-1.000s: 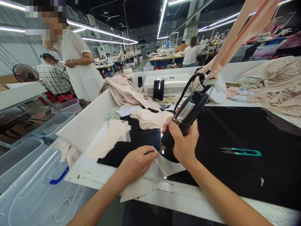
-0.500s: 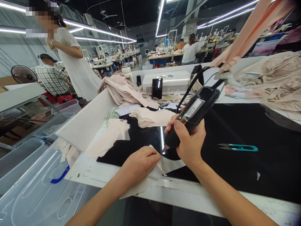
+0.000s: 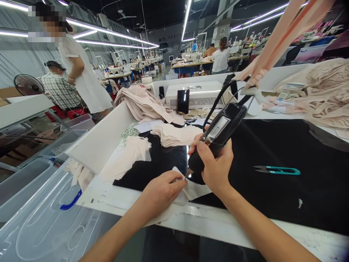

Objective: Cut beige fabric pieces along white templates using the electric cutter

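Note:
My right hand (image 3: 218, 163) is wrapped round a black corded hand tool (image 3: 218, 131), tilted with its narrow pointed tip down. The tip meets a pale fabric piece (image 3: 196, 191) beside my left fingertips. With thumb and fingers pressed together, my left hand (image 3: 163, 191) grips the edge of that fabric near the table's front. Peach straps (image 3: 278, 51) run up from the tool's top end. Teal thread snips (image 3: 280, 170) lie to the right on the black sheet (image 3: 272, 145).
Stacked pale fabric pieces (image 3: 177, 135) and loose ones (image 3: 128, 156) lie left of the tool. Behind are a white vented box (image 3: 203, 95) and a phone (image 3: 183, 102). Beige fabric heaps (image 3: 327, 83) fill the right. Clear plastic bins (image 3: 54, 218) stand left; a person in white (image 3: 87, 80) stands beyond.
My right hand and the tool have shifted slightly left, bringing the tip to my left fingertips. The standing person has lowered an arm.

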Available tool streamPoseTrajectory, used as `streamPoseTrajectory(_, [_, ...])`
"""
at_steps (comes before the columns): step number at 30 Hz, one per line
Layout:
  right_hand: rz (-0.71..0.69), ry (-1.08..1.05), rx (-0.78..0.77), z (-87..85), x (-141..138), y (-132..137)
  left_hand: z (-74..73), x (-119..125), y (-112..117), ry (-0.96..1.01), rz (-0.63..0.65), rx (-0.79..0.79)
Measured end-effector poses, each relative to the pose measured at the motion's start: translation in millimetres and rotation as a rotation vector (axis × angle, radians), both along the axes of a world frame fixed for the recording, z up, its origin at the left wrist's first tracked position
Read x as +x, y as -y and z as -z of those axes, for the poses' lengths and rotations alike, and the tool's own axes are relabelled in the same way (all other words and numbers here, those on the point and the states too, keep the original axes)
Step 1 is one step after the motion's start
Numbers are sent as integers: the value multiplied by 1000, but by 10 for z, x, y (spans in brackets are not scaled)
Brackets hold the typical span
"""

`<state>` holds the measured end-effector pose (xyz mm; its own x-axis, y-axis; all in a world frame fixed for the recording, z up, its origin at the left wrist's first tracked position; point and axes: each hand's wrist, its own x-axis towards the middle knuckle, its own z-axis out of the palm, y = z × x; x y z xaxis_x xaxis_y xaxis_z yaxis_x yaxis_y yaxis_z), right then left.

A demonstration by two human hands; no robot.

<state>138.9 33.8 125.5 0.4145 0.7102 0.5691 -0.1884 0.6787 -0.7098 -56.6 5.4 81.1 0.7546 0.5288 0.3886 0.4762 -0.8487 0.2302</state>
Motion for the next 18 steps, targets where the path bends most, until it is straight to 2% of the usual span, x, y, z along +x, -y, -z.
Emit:
streamPoseTrajectory(9, [35,11,6,7,7,19,-23,11,5,9,-4,-8])
streamPoseTrajectory(18, [2,24,25,-22,25,37,-26,0,13,-2,-6,-28])
